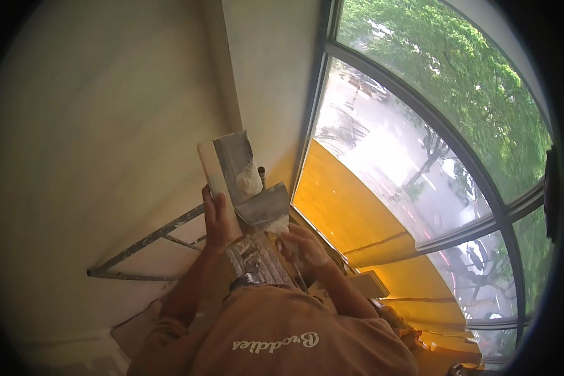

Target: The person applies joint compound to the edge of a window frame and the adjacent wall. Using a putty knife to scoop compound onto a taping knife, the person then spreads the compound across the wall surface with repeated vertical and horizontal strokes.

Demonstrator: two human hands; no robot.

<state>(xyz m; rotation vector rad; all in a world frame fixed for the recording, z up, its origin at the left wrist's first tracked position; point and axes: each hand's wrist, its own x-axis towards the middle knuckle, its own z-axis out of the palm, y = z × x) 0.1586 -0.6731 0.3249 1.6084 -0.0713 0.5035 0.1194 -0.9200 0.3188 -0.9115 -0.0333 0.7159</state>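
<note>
The left hand's (217,224) fingers hold a long grey metal plate (230,155) carrying a lump of whitish paste (249,182); the right hand's (308,249) grip a broad-bladed, paste-smeared grey metal scraper (266,205) overlapping it. White script lettering (276,341) crosses the brown shirt (282,313).

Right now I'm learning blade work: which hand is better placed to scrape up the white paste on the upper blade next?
Right hand, probably: it holds the lower blade, which appears just below the white paste in view. The left hand seems busy supporting the upper blade.
</note>
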